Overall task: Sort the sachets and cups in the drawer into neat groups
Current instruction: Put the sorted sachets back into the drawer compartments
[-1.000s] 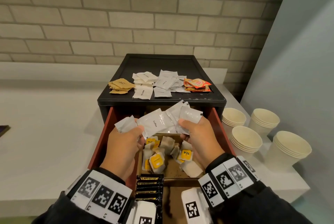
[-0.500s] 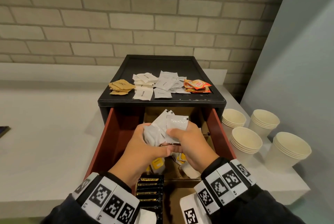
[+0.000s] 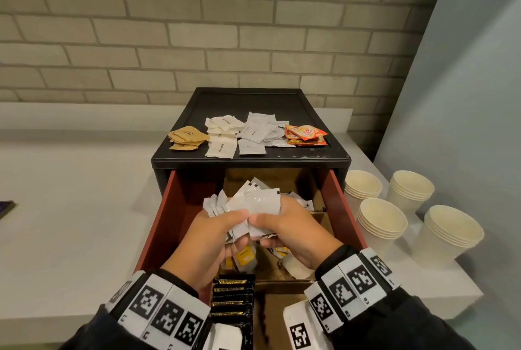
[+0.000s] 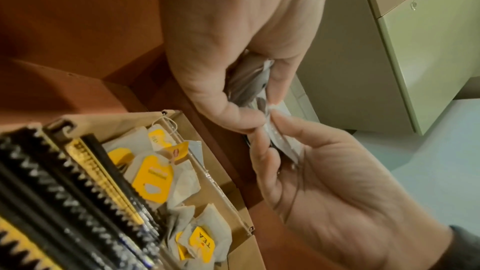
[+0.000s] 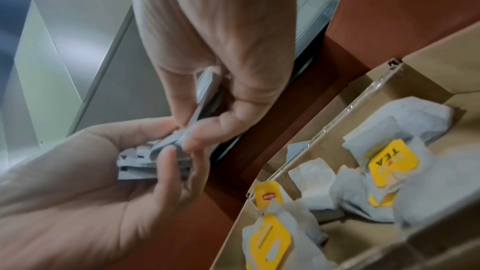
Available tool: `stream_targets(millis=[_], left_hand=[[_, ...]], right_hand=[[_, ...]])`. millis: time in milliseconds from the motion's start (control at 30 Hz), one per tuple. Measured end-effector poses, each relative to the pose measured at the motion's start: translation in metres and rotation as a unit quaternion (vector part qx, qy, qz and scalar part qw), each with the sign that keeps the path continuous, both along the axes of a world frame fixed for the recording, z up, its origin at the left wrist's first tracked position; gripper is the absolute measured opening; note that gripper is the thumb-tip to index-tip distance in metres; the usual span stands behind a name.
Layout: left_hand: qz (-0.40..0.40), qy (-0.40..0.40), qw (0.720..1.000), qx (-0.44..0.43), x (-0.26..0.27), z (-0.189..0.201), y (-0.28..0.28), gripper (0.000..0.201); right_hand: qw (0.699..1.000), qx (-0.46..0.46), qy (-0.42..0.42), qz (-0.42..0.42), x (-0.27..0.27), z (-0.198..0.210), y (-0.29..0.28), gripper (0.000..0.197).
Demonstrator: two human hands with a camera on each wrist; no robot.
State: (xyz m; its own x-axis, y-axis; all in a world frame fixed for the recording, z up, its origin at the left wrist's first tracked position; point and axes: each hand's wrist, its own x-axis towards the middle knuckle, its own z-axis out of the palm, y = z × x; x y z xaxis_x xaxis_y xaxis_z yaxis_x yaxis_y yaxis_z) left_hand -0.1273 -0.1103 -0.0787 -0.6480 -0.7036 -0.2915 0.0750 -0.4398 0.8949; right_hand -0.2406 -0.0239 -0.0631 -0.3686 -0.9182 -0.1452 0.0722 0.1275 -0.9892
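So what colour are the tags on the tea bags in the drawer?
Yellow. The tags on the tea bags show best in the right wrist view.

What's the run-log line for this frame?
stage: squaring up sachets | left hand: holds white sachets | right hand: holds same bundle | location: above open drawer | tea bags: beneath, in divider

Your hands (image 3: 214,239) covered most of the white sachets (image 3: 253,203), so you couldn't count them. Their print was too small to read. Tea bags (image 3: 244,258) sat half hidden under your left hand. Black sachets (image 3: 232,297) were cut off by your sleeves. Both wrist views were blurred. The dark item (image 3: 5,207) at the left edge was cropped, unidentifiable.
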Motion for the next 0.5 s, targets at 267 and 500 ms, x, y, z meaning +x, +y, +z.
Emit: stream_targets(millis=[267,500], left_hand=[[-0.011,0.013,1.000,-0.021,0.0016,0.0013,0.0011,0.032],[0.034,0.029,0.999,-0.004,0.0001,0.0000,-0.0028,0.037]], right_hand=[[0.989,0.017,0.032,0.146,-0.0059,0.0020,0.0036,0.042],[0.997,-0.022,0.070,0.003,-0.0080,-0.0009,-0.0005,0.026]])
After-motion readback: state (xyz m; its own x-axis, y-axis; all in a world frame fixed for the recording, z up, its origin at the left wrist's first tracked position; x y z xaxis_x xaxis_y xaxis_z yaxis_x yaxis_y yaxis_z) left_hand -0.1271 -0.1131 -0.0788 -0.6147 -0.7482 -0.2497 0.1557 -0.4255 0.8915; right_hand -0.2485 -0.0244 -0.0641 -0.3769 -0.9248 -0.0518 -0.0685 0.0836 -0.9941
